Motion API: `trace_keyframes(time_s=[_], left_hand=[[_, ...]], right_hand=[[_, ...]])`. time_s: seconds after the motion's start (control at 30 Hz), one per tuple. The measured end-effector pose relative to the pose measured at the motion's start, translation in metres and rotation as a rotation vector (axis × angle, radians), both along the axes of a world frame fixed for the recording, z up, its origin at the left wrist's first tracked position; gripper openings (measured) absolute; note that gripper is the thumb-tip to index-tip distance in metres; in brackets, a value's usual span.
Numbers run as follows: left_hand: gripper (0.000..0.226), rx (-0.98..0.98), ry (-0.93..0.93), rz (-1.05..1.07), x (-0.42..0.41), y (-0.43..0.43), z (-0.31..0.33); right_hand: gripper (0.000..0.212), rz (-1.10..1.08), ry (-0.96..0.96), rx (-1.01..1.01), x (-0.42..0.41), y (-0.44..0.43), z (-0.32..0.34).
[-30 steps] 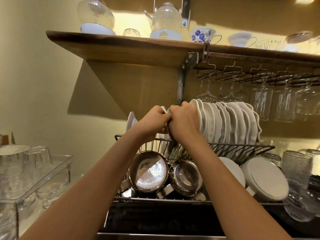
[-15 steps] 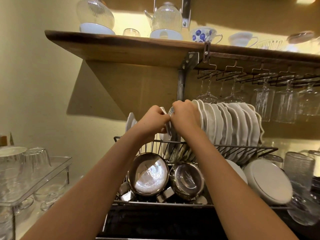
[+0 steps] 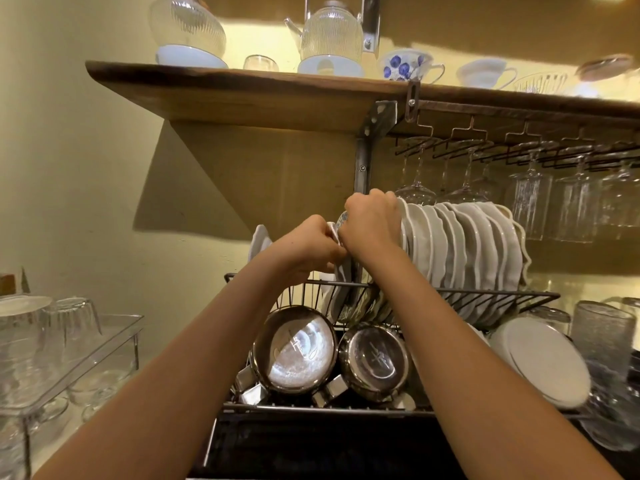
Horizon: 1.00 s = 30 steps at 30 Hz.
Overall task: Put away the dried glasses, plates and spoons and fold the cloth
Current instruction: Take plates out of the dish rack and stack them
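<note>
A row of white scalloped plates (image 3: pixel 464 251) stands upright in the upper tier of a dark wire dish rack (image 3: pixel 502 297). At the row's left end both my hands hold small plates by their top rims. My left hand (image 3: pixel 306 245) grips a small white plate (image 3: pixel 341 289). My right hand (image 3: pixel 372 221) grips a plate with a blue-patterned edge (image 3: pixel 342 218), mostly hidden behind my fingers. One more white plate (image 3: pixel 259 240) stands further left in the rack.
Two steel pans (image 3: pixel 294 348) and white lids (image 3: pixel 540 360) lean in the rack's lower tier. Textured glasses (image 3: pixel 601 332) stand at right. A clear tray (image 3: pixel 83 362) holds upturned glasses at left. Stemmed glasses (image 3: pixel 530 199) hang under the wooden shelf (image 3: pixel 242 93) with teapots and cups.
My right hand has risen a little along the plates' top rims, and the blue-edged plate shows more beside it. My left hand stays in much the same place.
</note>
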<state>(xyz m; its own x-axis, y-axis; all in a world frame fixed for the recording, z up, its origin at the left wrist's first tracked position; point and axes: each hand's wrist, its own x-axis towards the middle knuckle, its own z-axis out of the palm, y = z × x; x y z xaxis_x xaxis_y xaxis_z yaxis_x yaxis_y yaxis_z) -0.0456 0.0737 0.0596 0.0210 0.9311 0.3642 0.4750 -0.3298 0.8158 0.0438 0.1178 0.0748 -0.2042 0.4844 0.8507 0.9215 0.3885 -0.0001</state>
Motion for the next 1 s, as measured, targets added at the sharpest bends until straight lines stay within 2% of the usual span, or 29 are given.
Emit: trace_keyframes(time_s=[0.23,0.4,0.57,0.63,0.7,0.77,0.83,0.9,1.0], left_hand=[[0.019,-0.044,0.051,0.023,0.002,0.002,0.001],[0.024,-0.066,0.058,0.011,0.002,0.004,0.001],[0.028,-0.115,0.143,0.023,0.001,0.004,0.002],[0.027,-0.134,0.157,0.015,0.001,0.004,0.002],[0.024,-0.142,0.15,0.007,0.001,0.004,0.002],[0.024,-0.151,0.118,0.0,0.002,0.005,0.001],[0.023,-0.155,0.099,-0.013,0.003,0.007,0.0],[0.018,-0.143,0.14,-0.011,0.005,0.008,0.0],[0.024,-0.096,0.198,0.027,0.009,0.011,-0.001]], right_hand=[[0.005,-0.001,-0.039,0.023,-0.002,-0.005,0.0],[0.008,-0.008,-0.029,-0.009,-0.002,-0.004,-0.004],[0.007,-0.033,-0.097,-0.028,-0.002,-0.004,-0.002],[0.016,-0.07,-0.17,-0.037,-0.001,-0.003,-0.001],[0.035,-0.111,-0.22,-0.036,0.002,-0.002,0.0],[0.042,-0.126,-0.23,-0.043,0.005,-0.002,-0.001],[0.04,-0.127,-0.233,-0.052,0.007,-0.002,-0.005],[0.03,-0.098,-0.216,-0.042,0.009,-0.002,-0.008],[0.024,-0.081,-0.196,-0.042,0.012,0.0,-0.008]])
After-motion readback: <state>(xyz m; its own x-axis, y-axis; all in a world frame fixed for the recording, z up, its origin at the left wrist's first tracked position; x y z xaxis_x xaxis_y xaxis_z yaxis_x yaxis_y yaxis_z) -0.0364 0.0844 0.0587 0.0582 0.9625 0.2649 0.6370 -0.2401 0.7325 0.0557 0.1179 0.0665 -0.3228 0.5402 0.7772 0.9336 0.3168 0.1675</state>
